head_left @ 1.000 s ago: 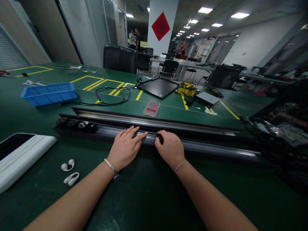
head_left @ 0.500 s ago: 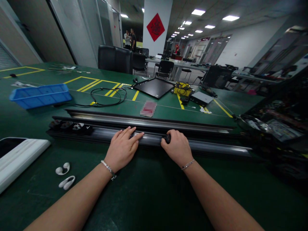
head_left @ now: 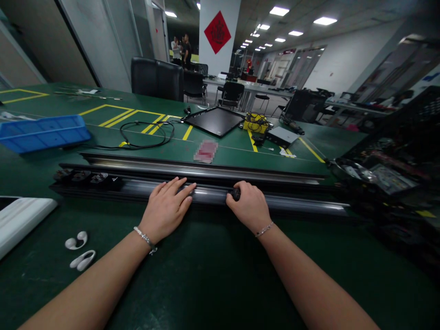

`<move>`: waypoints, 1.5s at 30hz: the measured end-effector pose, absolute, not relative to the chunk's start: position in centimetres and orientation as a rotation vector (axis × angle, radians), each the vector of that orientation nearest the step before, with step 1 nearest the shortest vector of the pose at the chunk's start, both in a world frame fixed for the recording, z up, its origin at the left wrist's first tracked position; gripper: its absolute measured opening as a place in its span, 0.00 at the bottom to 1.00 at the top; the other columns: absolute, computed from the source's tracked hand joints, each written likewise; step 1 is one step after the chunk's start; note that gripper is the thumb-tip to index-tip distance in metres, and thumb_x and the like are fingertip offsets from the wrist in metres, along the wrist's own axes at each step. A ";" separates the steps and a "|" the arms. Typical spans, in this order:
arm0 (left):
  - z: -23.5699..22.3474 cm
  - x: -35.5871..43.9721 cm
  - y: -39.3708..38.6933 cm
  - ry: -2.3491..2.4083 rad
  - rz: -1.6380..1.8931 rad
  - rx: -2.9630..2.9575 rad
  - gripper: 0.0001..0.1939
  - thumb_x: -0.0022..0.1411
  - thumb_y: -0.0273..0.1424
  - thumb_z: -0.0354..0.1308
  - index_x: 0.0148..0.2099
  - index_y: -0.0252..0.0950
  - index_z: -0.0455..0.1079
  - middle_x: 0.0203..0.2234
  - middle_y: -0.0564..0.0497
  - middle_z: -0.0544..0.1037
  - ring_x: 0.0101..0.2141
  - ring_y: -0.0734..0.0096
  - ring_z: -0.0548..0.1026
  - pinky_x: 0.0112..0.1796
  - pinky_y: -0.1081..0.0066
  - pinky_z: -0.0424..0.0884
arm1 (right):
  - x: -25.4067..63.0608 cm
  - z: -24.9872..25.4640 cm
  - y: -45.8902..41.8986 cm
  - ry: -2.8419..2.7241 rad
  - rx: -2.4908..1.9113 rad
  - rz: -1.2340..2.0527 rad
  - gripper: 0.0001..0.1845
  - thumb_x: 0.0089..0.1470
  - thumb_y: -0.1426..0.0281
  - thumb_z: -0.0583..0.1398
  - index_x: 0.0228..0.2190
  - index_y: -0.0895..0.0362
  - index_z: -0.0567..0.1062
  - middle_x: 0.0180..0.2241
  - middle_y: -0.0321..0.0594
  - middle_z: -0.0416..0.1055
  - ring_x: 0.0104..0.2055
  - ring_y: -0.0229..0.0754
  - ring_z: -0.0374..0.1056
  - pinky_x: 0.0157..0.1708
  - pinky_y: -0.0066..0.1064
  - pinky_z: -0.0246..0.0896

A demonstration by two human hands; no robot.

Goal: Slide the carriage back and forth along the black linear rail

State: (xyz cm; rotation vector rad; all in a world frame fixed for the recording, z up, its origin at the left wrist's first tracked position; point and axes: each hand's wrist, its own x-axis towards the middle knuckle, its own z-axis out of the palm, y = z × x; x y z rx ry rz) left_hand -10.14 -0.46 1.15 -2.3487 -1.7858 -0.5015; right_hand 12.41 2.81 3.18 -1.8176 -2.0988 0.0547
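Observation:
A long dark metal rail (head_left: pixel 213 196) lies across the green table in front of me. My left hand (head_left: pixel 167 208) rests flat on it, fingers stretched out. Farther right, my right hand (head_left: pixel 250 205) is closed around a small black part (head_left: pixel 235 194) on the rail; the fingers cover most of it, so its kind does not show. At the rail's left end sit several black plug-like socket modules (head_left: pixel 99 178) in a row. Just behind lies a second long rail (head_left: pixel 192 168), parallel to the first.
White earphones (head_left: pixel 83 260) and a white device (head_left: pixel 25 220) lie at the left. Behind are a blue bin (head_left: pixel 44 133), a black cable (head_left: pixel 147 145), a flat black panel (head_left: pixel 216 121), a yellow object wound with cable (head_left: pixel 256 123) and a grey box (head_left: pixel 282 136). Electronics (head_left: pixel 392 176) stand at the right.
The view has shifted slightly, so everything sits a little farther left and higher in it. Both hands keep the same places on the rail.

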 end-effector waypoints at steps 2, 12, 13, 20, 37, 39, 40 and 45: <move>1.2 -10.1 -0.5 -1.784 -0.495 -2.342 0.21 0.67 0.39 0.40 0.59 0.47 0.61 0.57 0.49 0.66 0.58 0.60 0.61 0.55 0.55 0.57 | 12.4 3.2 2.8 -2.105 -1.818 0.052 0.13 0.50 0.62 0.55 0.36 0.56 0.70 0.35 0.42 0.72 0.38 0.45 0.64 0.42 0.35 0.54; 1.0 -10.2 -0.4 -1.785 -0.511 -2.338 0.21 0.66 0.39 0.41 0.59 0.44 0.62 0.58 0.50 0.66 0.59 0.60 0.61 0.55 0.56 0.56 | 12.5 3.2 2.8 -2.101 -1.801 0.084 0.16 0.50 0.62 0.54 0.39 0.57 0.70 0.37 0.42 0.72 0.40 0.46 0.65 0.43 0.36 0.55; 1.0 -10.2 -0.4 -1.788 -0.513 -2.337 0.21 0.66 0.39 0.41 0.59 0.44 0.62 0.58 0.50 0.66 0.59 0.60 0.61 0.55 0.56 0.56 | 12.6 3.2 2.8 -2.101 -1.799 0.085 0.16 0.50 0.63 0.54 0.39 0.57 0.70 0.37 0.43 0.72 0.40 0.46 0.65 0.43 0.36 0.55; 1.1 -10.1 -0.4 -1.796 -0.532 -2.332 0.22 0.67 0.39 0.41 0.59 0.41 0.61 0.57 0.49 0.66 0.59 0.61 0.61 0.56 0.57 0.55 | 12.7 3.6 2.9 -2.112 -1.828 0.132 0.17 0.50 0.63 0.54 0.40 0.57 0.69 0.38 0.44 0.72 0.40 0.46 0.65 0.43 0.36 0.55; 1.0 -10.1 -0.4 -1.805 -0.559 -2.330 0.22 0.66 0.39 0.42 0.58 0.39 0.62 0.57 0.48 0.67 0.58 0.60 0.62 0.56 0.56 0.55 | 13.1 4.0 3.0 -2.178 -1.851 0.126 0.14 0.50 0.62 0.54 0.38 0.56 0.69 0.36 0.43 0.73 0.40 0.46 0.66 0.42 0.36 0.54; 1.0 -10.1 -0.4 -1.805 -0.564 -2.328 0.22 0.66 0.39 0.42 0.58 0.38 0.61 0.57 0.48 0.68 0.58 0.60 0.62 0.56 0.56 0.55 | 13.2 4.1 3.1 -2.191 -1.851 0.125 0.14 0.50 0.62 0.54 0.37 0.56 0.69 0.36 0.43 0.72 0.40 0.46 0.66 0.42 0.36 0.55; 1.0 -10.1 -0.4 -1.803 -0.567 -2.328 0.22 0.66 0.39 0.42 0.58 0.38 0.61 0.56 0.47 0.68 0.58 0.60 0.62 0.56 0.56 0.55 | 13.3 4.2 3.1 -2.194 -1.853 0.125 0.14 0.50 0.62 0.54 0.37 0.56 0.69 0.36 0.43 0.72 0.40 0.46 0.66 0.42 0.35 0.55; 1.0 -10.1 -0.4 -1.801 -0.570 -2.322 0.23 0.66 0.39 0.41 0.58 0.37 0.62 0.56 0.46 0.68 0.58 0.60 0.62 0.56 0.56 0.55 | 13.5 4.2 3.1 -2.202 -1.860 0.131 0.14 0.50 0.62 0.54 0.38 0.56 0.69 0.36 0.42 0.72 0.39 0.45 0.66 0.41 0.35 0.55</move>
